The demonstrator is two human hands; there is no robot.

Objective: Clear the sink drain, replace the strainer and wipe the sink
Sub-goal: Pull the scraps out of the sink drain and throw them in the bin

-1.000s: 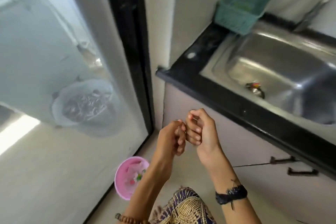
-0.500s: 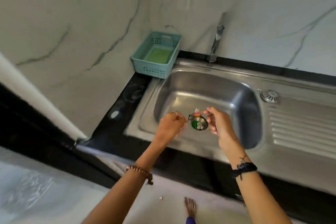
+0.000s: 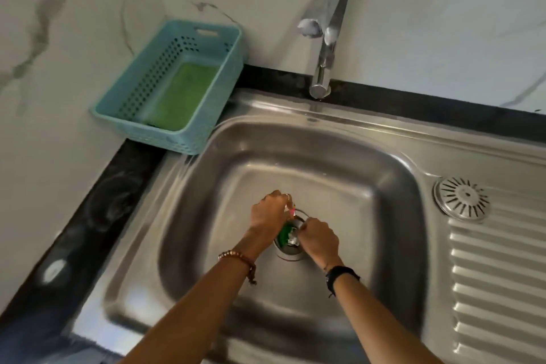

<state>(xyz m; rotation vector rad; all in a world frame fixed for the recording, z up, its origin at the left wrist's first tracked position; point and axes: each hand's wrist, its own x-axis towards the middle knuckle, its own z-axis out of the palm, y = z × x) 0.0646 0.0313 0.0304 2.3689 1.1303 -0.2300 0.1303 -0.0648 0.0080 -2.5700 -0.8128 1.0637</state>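
A steel sink fills the middle of the view. Its open drain holds crumpled wrappers, green and silver. My left hand reaches into the drain from the left, fingers pinched on a small pink and white scrap and touching the green wrapper. My right hand comes from the right, closed on the silver wrapper at the drain rim. The round slotted strainer lies on the ribbed drainboard to the right, apart from the drain.
A teal plastic basket with a green sponge stands at the back left corner against the marble wall. The chrome tap rises behind the basin. A black counter edge borders the sink on the left.
The view swung from the floor and a pink bowl up over the sink. Both hands went from in front of the cabinet down into the basin and closed on the wrappers at the drain.
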